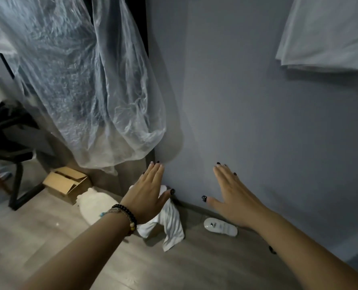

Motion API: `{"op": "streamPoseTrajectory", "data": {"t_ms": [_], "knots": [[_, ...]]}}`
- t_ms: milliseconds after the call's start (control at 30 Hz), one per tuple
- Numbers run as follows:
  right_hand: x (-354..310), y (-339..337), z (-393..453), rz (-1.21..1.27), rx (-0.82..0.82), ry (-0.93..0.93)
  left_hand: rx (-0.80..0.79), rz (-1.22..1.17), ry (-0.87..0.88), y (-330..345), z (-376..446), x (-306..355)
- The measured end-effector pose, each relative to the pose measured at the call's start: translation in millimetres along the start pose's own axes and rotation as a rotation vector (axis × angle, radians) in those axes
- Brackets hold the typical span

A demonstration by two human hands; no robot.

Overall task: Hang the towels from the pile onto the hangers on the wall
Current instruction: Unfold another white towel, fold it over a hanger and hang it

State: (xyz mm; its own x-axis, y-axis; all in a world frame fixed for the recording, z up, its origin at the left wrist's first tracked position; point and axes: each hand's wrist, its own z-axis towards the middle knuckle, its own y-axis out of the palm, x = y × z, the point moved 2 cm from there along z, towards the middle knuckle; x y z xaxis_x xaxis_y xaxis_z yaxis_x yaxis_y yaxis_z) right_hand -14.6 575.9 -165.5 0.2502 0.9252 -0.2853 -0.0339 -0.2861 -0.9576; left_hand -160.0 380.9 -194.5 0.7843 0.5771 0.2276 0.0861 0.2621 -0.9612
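Observation:
A pile of white towels lies on the floor at the foot of the grey wall. My left hand is stretched out flat above the pile, fingers straight, holding nothing. My right hand reaches forward beside it, also flat and empty, with its fingers spread. One white towel hangs on the wall at the top right; its hanger is out of view.
Clear plastic sheeting hangs at the left over a dark frame. On the wooden floor sit a cardboard box, a white round cushion-like object and a white slipper. A dark table stands at far left.

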Motion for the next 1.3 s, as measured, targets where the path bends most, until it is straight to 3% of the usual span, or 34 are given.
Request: {"op": "streamPoseTrajectory", "data": {"t_ms": [200,333,700,1000,1300], "knots": [[-40.5,72.9,74.3,-0.124,-0.093,-0.065,-0.098,0.031,-0.029,41.4,17.6,-77.7],[-55.4,102.7,117.5,-0.049,-0.136,-0.057,-0.115,-0.024,-0.072,58.0,30.4,-115.4],[-14.4,138.9,262.4,0.027,-0.182,-0.058,-0.141,-0.103,-0.154,118.0,137.8,-180.7],[31.0,187.0,375.8,0.131,-0.213,0.135,-0.183,-0.259,-0.289,180.8,222.8,-231.0],[53.3,322.9,414.9,0.135,-0.415,0.316,-0.281,-0.252,-0.292,322.0,250.7,-296.7]]}}
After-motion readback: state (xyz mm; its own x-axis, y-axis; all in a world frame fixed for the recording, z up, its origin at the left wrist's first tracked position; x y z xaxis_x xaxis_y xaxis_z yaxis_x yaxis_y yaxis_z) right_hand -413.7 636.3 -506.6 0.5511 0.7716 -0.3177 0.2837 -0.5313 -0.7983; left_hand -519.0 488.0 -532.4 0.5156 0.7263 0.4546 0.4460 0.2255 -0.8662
